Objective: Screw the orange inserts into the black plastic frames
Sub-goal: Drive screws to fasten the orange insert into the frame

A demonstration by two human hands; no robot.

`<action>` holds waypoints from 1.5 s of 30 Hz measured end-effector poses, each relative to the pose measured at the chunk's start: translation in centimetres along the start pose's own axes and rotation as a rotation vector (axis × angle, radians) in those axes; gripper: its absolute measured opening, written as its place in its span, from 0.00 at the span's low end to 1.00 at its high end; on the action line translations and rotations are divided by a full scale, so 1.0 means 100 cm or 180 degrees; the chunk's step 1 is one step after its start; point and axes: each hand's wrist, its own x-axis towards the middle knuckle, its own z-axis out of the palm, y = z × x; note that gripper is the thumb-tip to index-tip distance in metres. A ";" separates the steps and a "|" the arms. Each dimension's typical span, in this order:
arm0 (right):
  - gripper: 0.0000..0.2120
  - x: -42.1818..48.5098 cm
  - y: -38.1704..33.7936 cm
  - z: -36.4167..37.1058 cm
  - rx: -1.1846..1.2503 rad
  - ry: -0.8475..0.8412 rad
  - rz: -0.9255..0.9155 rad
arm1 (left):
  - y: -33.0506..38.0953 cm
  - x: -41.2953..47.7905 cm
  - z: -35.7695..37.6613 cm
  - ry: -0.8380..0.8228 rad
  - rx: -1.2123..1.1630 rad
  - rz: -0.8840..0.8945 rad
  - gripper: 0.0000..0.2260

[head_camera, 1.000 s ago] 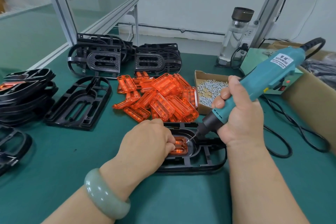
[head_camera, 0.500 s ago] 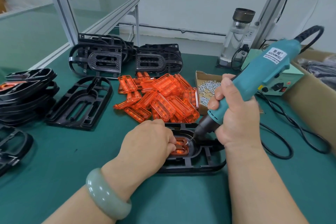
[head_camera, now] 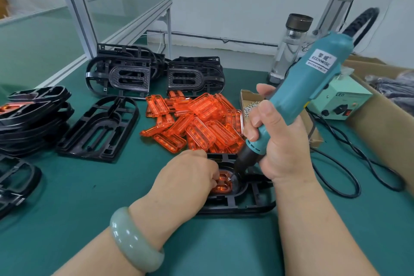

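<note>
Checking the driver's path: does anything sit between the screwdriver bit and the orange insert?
Nothing visible. The teal electric screwdriver in the right hand has its bit on the translucent orange insert in the black plastic frame; left hand fingers hold the insert beside it.

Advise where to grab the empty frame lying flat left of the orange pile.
On the frame, probably pinch the right long rail, coming from above on the right. It lies flat, hollow side up, so the openings let a fingertip hook inside that rail. Bare mat lies beside it, while the frame stack crowds the left.
</note>
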 end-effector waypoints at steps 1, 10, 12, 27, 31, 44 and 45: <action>0.10 0.000 0.000 0.000 0.0010 -0.0006 0.0006 | 0.000 0.000 0.000 -0.0018 0.0010 -0.0008 0.10; 0.06 0.001 0.000 0.002 -0.0039 -0.0158 0.0019 | 0.004 0.000 -0.003 -0.0039 0.0065 -0.0134 0.09; 0.06 0.002 0.000 0.002 -0.0011 -0.0167 0.0027 | 0.005 0.000 -0.004 -0.0058 0.0046 -0.0149 0.09; 0.09 -0.001 0.000 0.003 0.0047 -0.0046 0.0019 | 0.004 0.000 -0.003 0.0009 0.0036 -0.0128 0.10; 0.07 -0.001 0.000 0.002 0.0115 0.0093 0.0060 | 0.005 0.000 -0.005 -0.0004 0.0076 -0.0107 0.10; 0.08 0.001 0.003 -0.006 0.0223 0.0115 0.0097 | 0.003 -0.002 -0.002 0.0020 -0.0010 -0.0134 0.09; 0.08 0.001 0.003 -0.006 0.0242 0.0116 0.0077 | 0.004 -0.003 -0.001 0.0055 -0.0019 -0.0133 0.09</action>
